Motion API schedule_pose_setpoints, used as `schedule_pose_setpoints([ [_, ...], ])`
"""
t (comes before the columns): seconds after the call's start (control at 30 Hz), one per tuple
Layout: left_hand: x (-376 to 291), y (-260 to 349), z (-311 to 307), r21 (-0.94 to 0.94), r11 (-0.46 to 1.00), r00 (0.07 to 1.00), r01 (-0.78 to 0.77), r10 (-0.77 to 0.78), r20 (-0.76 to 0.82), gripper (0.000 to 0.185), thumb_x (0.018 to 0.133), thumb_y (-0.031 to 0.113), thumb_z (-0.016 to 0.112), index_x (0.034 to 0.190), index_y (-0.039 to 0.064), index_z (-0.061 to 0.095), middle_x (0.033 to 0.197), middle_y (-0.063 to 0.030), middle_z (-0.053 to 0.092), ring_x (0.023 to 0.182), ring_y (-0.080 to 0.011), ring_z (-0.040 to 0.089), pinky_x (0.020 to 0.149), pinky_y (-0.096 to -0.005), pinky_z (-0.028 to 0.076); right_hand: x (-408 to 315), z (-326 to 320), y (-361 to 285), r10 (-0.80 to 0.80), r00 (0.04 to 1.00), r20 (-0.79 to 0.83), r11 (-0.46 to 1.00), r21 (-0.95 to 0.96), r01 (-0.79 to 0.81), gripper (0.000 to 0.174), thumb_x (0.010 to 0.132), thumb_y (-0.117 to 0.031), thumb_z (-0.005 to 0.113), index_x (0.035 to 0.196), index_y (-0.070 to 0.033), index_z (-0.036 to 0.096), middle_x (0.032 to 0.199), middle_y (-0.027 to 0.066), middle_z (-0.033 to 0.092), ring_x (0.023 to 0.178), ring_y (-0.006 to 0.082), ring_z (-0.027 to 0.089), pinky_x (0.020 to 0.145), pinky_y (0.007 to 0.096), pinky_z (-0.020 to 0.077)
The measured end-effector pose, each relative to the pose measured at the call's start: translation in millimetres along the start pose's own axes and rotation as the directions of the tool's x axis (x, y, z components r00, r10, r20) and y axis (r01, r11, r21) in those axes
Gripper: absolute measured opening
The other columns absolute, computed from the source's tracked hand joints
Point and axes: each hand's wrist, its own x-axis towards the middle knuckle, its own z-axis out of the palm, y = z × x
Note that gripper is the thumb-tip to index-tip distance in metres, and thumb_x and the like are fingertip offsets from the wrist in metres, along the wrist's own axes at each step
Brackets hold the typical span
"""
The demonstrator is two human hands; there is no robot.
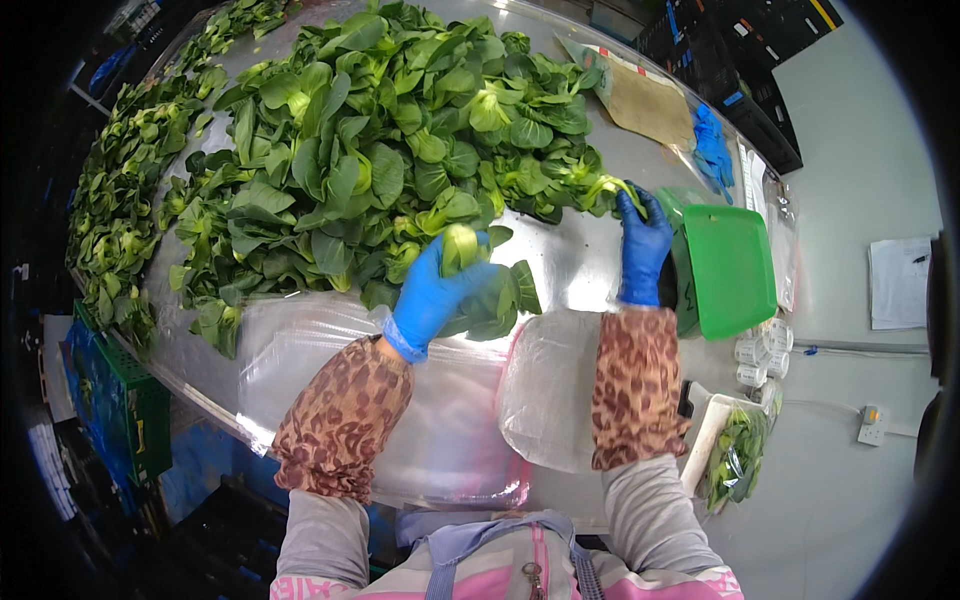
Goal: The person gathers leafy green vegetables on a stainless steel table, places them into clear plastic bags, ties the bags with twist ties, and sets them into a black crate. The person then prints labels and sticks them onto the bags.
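My left hand (pixel 437 289), in a blue glove, grips a head of pak choi (pixel 459 251), its pale base upward and its leaves hanging toward me. My right hand (pixel 645 236), gloved too, has its fingers closed on another pak choi (pixel 611 187) at the right end of the large pak choi heap (pixel 375 135). That one still lies against the heap. Below my hands, clear plastic bags (pixel 420 420) lie flat on the steel table (pixel 585 255). A translucent plastic sheet or pad (pixel 551 390) is beside them, partly under my right sleeve.
A green plastic tub (pixel 731 270) stands just right of my right hand. Beyond lie blue gloves (pixel 712 150) and a brown paper piece (pixel 645 101). Label rolls (pixel 765 352) and a bagged bunch of greens (pixel 735 457) on a scale-like white object (pixel 701 435) are at the right.
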Motion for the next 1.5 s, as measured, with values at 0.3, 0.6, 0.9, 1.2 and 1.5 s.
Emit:
schedule_pose_setpoints([
  [0.3, -14, -1, 46, 0.046, 0.89, 0.889, -0.453, 0.455, -0.054, 0.051, 0.079, 0.014, 0.072, 0.125, 0.006, 0.052, 0.129, -0.0088, 0.048, 0.117, -0.0189, 0.047, 0.098, -0.0298, 0.039, -110, -5, -86, -0.086, 0.985, 0.151, 0.996, 0.033, 0.082, 0.025, 0.081, -0.008, 0.07, 0.105, -0.002, 0.067, 0.094, 0.0047, 0.067, 0.082, 0.0095, 0.061, 0.074, 0.023, 0.0501],
  [0.6, -69, -31, 36, -0.083, 0.965, 0.923, -0.248, 0.209, -0.324, 0.033, 0.085, 0.012, 0.065, 0.115, 0.001, 0.058, 0.102, -0.0043, 0.064, 0.087, -0.0092, 0.058, 0.075, -0.0215, 0.047, -74, -16, -59, 0.092, 0.974, 0.208, 0.684, -0.724, 0.09, 0.053, 0.078, -0.038, 0.07, 0.121, -0.009, 0.057, 0.104, 0.0172, 0.064, 0.087, 0.034, 0.064, 0.076, 0.037, 0.0509],
  [0.9, -91, -26, 15, -0.085, 0.993, 0.906, -0.086, 0.043, -0.422, 0.033, 0.087, 0.02, 0.064, 0.115, 0.002, 0.058, 0.089, -0.0012, 0.062, 0.076, -0.0067, 0.053, 0.065, -0.0196, 0.041, -71, 130, -44, -0.374, 0.653, 0.658, 0.434, -0.499, 0.75, 0.04, 0.073, -0.02, 0.071, 0.113, -0.019, 0.063, 0.113, 0.0094, 0.059, 0.109, 0.0282, 0.051, 0.096, 0.0383, 0.0373],
  [1.2, -81, -17, 23, -0.203, 0.933, 0.905, -0.298, 0.209, -0.371, 0.045, 0.086, 0.006, 0.064, 0.127, 0.0, 0.048, 0.106, -0.0008, 0.059, 0.095, -0.0086, 0.054, 0.083, -0.022, 0.045, -129, 31, -86, -0.261, 0.915, 0.309, 0.955, -0.057, 0.292, 0.025, 0.075, -0.006, 0.072, 0.098, -0.001, 0.063, 0.109, 0.0104, 0.062, 0.11, 0.022, 0.053, 0.097, 0.0328, 0.0402],
  [1.5, -124, -24, 112, -0.341, 0.94, 0.982, -0.018, 0.081, 0.172, 0.041, 0.089, 0.023, 0.062, 0.122, 0.001, 0.05, 0.1, -0.0048, 0.062, 0.092, -0.012, 0.058, 0.079, -0.0238, 0.047, -231, -68, -111, -0.208, 0.947, 0.245, 0.97, -0.074, 0.232, 0.043, 0.079, -0.013, 0.072, 0.118, -0.004, 0.056, 0.101, 0.0147, 0.063, 0.095, 0.0244, 0.063, 0.081, 0.0308, 0.0496],
])
